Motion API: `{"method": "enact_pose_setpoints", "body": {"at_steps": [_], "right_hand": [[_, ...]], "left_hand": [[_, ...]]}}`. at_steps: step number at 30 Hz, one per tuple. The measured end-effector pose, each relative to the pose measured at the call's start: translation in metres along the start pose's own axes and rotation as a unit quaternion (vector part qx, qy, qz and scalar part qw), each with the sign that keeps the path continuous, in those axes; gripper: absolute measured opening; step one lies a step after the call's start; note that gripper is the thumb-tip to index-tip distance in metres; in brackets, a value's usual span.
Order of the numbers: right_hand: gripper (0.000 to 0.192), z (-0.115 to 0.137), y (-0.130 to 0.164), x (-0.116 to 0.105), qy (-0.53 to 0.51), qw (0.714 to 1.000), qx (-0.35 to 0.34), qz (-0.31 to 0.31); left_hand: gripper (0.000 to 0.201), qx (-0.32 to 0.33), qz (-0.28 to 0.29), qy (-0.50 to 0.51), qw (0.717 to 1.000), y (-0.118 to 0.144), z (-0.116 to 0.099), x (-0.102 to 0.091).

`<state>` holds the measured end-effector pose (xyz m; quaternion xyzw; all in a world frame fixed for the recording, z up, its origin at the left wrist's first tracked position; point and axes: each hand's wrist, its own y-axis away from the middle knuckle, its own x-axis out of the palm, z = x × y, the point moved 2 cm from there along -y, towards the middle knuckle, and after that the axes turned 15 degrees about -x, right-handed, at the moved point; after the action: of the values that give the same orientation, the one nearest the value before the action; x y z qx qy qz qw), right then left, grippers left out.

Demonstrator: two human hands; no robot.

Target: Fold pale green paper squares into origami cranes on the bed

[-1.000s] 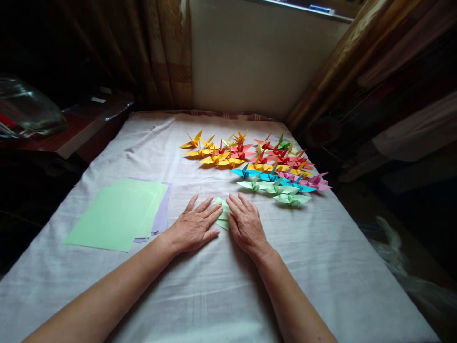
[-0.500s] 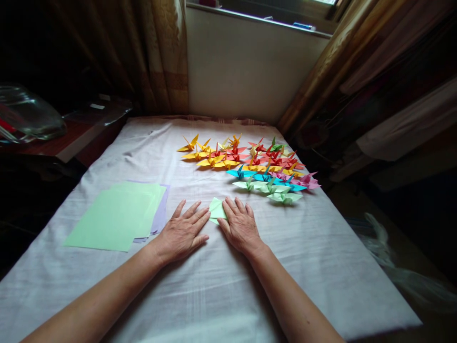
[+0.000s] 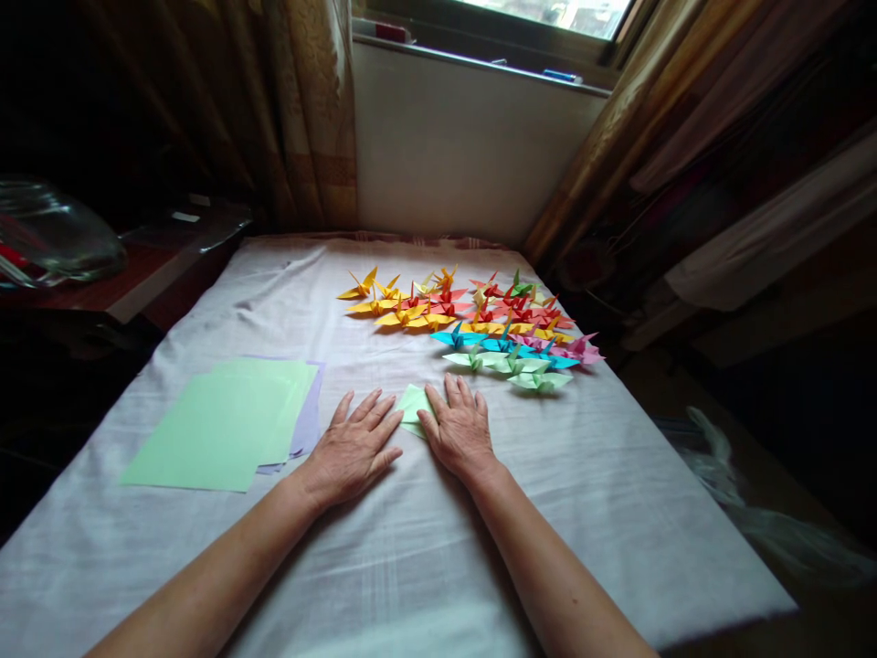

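A small folded piece of light green paper [image 3: 413, 402] lies on the white cloth [image 3: 384, 557] between my two hands. My left hand [image 3: 353, 448] rests flat on the cloth, palm down, fingers spread, its fingertips just left of the paper. Flat on the paper's right part lies my right hand [image 3: 459, 428], pressing it down. Beyond the hands, several finished paper cranes [image 3: 472, 320] in yellow, red, blue, pink and green stand in rows.
A stack of light green sheets [image 3: 219, 420] over a lilac sheet lies at the left. A glass vessel [image 3: 55, 233] sits on a dark side table [image 3: 137, 274] at far left. Curtains and a window sill stand behind; the cloth-covered surface drops off at the right.
The camera has tilted up, showing more of the window. My left hand has slid slightly left off the folded paper; my right hand stays pressed on it.
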<state>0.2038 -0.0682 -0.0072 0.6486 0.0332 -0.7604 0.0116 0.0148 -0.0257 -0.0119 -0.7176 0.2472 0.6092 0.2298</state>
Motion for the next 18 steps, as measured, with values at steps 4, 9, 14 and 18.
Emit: {"method": "enact_pose_setpoints", "body": {"at_steps": [4, 9, 14, 18], "right_hand": [[0.058, 0.001, 0.006, 0.0, -0.007, 1.0, 0.008, -0.001], [0.058, 0.014, 0.027, 0.003, -0.027, 0.986, -0.162, 0.019], [0.057, 0.006, 0.044, 0.002, -0.043, 0.99, -0.131, 0.038], [0.057, -0.001, 0.048, 0.001, -0.05, 0.992, -0.104, 0.044]], "left_hand": [[0.051, 0.006, -0.021, 0.007, 1.0, 0.001, -0.001, 0.002], [0.048, 0.01, -0.043, 0.012, 0.999, 0.001, 0.0, 0.005], [0.045, 0.011, -0.044, -0.002, 0.999, 0.001, 0.006, 0.005], [0.044, 0.004, -0.048, -0.005, 0.999, 0.007, 0.012, 0.003]]}}
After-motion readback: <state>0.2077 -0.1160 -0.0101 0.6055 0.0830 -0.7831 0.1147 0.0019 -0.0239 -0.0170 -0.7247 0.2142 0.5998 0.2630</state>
